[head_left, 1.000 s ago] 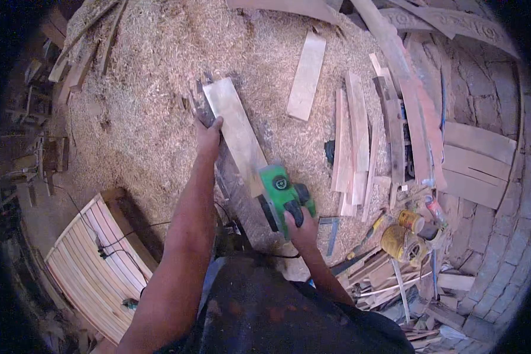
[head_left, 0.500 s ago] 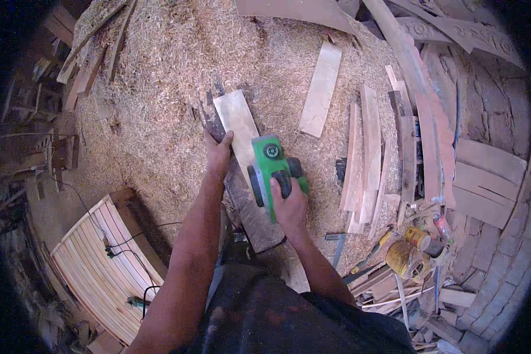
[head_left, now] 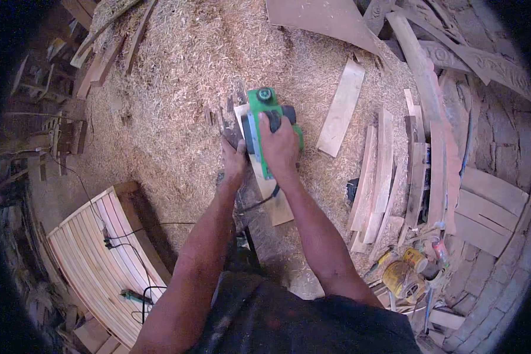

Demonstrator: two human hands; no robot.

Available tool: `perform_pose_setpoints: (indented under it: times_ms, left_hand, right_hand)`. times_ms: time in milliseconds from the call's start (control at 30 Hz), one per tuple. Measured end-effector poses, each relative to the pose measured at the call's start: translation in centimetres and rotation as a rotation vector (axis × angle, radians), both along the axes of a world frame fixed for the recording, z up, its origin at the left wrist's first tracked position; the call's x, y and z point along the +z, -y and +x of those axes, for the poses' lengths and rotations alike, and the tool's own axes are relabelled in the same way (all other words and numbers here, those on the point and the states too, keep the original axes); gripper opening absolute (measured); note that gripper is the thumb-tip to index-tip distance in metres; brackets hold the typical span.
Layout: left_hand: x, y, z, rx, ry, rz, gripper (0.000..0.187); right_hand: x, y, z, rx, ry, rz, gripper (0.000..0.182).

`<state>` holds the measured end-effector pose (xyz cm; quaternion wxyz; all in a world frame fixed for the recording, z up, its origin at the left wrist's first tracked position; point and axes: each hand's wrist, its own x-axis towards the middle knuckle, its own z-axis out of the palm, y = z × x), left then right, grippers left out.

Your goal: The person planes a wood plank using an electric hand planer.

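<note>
In the head view, my right hand (head_left: 279,143) is wrapped around the handle of a green electric planer (head_left: 261,106). The planer rests over the far part of a pale wooden board (head_left: 280,210), hiding much of it. Beneath the board is a dark, worn wooden beam (head_left: 259,230). At the left edge of board and beam, my left hand (head_left: 235,158) is closed, thumb towards the board; its other fingers are partly hidden. A black cord (head_left: 259,205) runs from the planer across the beam to the left.
Wood shavings (head_left: 183,76) cover the floor. A loose pale board (head_left: 342,109) lies to the right, with stacked curved planks (head_left: 377,177) beyond it. A slatted wooden panel (head_left: 94,236) stands at lower left. A yellow container (head_left: 399,277) sits at lower right.
The planer has moved forward along the board with my right hand, uncovering the board's near end. My left hand still grips the left edge. The whole view has shifted slightly.
</note>
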<state>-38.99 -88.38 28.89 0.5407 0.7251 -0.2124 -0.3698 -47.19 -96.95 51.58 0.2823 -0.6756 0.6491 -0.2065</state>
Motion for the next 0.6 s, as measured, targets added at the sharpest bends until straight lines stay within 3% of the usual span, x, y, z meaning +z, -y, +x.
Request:
perform_pose_setpoints:
  times_ms: [233, 433, 533, 600]
  left_hand:
    - [1.0, 0.0, -0.4, -0.002, 0.022, 0.079, 0.087]
    - [-3.2, 0.7, 0.7, 0.013, -0.048, -0.07, 0.088]
    - [-2.9, 1.2, 0.7, 0.017, -0.109, -0.07, 0.095]
    - [0.4, 0.8, 0.7, 0.005, -0.112, 0.065, 0.108]
  right_hand:
    - [0.0, 3.3, 3.2, 0.009, 0.006, -0.028, 0.067]
    - [-0.4, 5.4, 5.2, 0.067, 0.05, -0.089, 0.064]
    - [0.0, 2.6, 1.9, 0.086, 0.029, -0.076, 0.061]
    - [-0.7, -1.5, -3.2, 0.121, 0.069, -0.085, 0.057]
